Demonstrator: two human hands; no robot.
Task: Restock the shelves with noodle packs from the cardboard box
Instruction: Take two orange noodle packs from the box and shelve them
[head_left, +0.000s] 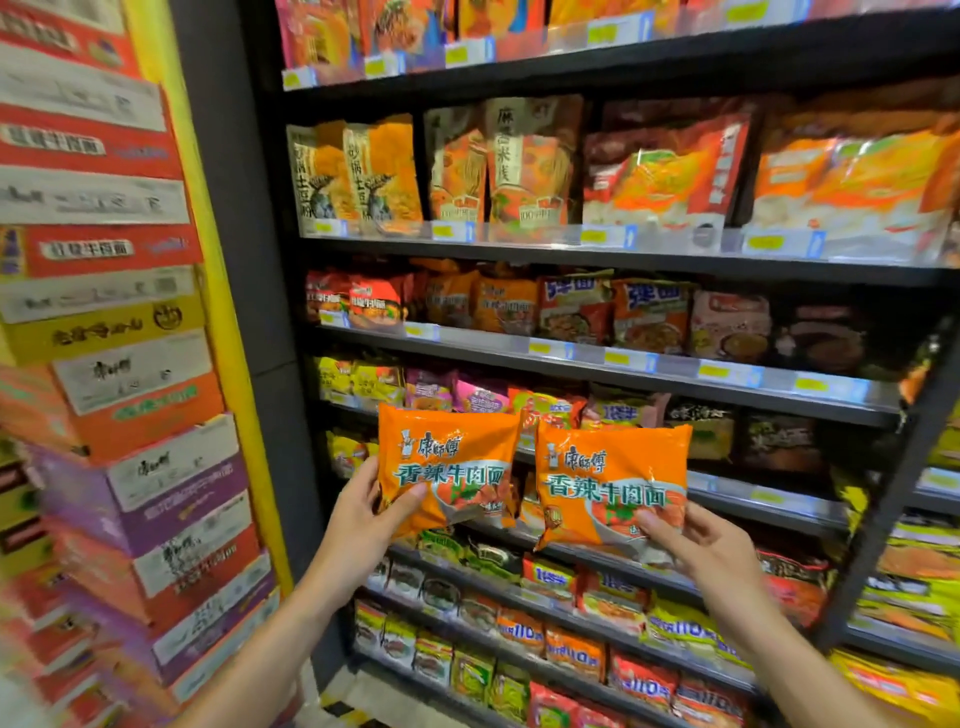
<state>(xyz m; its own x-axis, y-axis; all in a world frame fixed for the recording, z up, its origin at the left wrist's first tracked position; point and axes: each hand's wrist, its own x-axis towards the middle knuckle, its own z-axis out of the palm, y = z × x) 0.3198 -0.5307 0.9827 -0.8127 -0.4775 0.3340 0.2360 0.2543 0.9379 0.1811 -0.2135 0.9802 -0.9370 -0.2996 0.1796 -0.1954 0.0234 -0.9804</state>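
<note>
Between the hands and the shelves (519, 250), two orange noodle packs are held up side by side. Their print faces the person, probably so the label can be matched to a slot. The left hand (363, 512) pinches the left pack (447, 467) at its lower left corner, thumb on the front. The right hand (696, 540) grips the right pack (613, 483) at its lower right corner the same way. Corner grips leave the faces readable and the far edges free to slide in first. Above the hands, a row of orange packs (501, 306) may be the same kind, though blur leaves that uncertain. Left of the left hand stands a stack of cartons (130, 415); no opened cardboard box shows.
</note>
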